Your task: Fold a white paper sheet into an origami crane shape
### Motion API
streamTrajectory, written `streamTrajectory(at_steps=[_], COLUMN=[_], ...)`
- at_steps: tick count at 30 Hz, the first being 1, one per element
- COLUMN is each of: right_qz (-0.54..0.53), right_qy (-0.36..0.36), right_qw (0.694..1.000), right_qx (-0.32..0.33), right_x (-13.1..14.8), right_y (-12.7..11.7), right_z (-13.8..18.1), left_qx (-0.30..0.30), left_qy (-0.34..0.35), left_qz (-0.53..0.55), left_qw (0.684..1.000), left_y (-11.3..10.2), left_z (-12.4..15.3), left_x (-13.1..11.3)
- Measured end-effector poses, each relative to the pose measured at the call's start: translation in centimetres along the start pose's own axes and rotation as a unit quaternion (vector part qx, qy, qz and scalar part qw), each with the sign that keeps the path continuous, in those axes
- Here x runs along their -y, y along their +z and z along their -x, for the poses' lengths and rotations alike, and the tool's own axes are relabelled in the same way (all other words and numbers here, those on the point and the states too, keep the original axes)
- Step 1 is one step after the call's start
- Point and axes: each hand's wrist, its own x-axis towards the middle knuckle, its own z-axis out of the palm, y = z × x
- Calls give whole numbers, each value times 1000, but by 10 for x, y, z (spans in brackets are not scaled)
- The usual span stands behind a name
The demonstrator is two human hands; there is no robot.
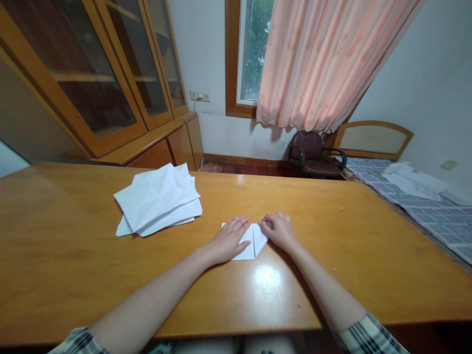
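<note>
- Head view, position of work: the folded paper [261,240] lies flat on the wooden table [339,275], in front of the person and between the hands; the bare, level surface presumably gives firm backing for pressing.
- Head view, left hand [229,241]: open, palm down, fingers extended across the paper's left part; judged to be holding the sheet against slipping. It grips nothing.
- Head view, right hand [280,230]: fingers curled, touching the paper's upper right corner. Whether they pinch or merely press cannot be determined. The placement suggests control of that edge, opposite the steadying hand.
- Head view, paper condition: a straight seam runs between the two hands; the right part's lower edge slants, the left part's lies straight.
- Head view, paper stack [158,196]: loosely piled, creased, to the left and apart from both hands; probably set there to leave working room.
</note>
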Motion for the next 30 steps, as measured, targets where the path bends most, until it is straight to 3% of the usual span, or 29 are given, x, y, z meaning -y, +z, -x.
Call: streamTrajectory(at_steps=[30], right_qz=[-10], right_qy=[14], right_qw=[1000], right_qx=[2], right_x=[2], right_y=[0], right_z=[-1], left_qx=[-29], left_qy=[19], left_qz=[-21], left_qw=[999], left_y=[2], left_z=[2], left_x=[-9])
